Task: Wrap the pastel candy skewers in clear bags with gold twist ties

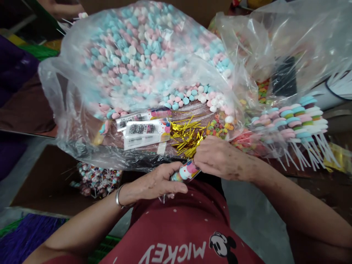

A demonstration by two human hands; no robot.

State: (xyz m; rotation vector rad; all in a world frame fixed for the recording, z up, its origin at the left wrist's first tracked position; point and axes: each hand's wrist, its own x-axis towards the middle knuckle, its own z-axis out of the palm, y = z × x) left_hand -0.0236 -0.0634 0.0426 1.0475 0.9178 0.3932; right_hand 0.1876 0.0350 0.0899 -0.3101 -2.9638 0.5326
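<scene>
Near the table's front edge, my left hand point(156, 183) is closed round a wrapped candy skewer point(184, 172) in a printed clear wrapper. My right hand point(217, 157) pinches the wrapper's upper right end; its fingertips are partly hidden. Gold twist ties point(188, 135) lie just beyond my hands. Left of them are stacked printed wrappers point(147, 132). Gummy rings point(218, 126) sit behind my right hand. A large clear bag point(137, 55) of pink, blue and white candies fills the back. Unwrapped candy skewers point(297, 119) on white sticks are piled at the right.
An open cardboard box point(46, 179) with wrapped candy sticks point(99, 179) stands below the table at left. Another clear bag point(247, 40) is at the back right. Gold packets point(338, 157) lie at the far right. Part of another person's arm point(56, 8) shows at top left.
</scene>
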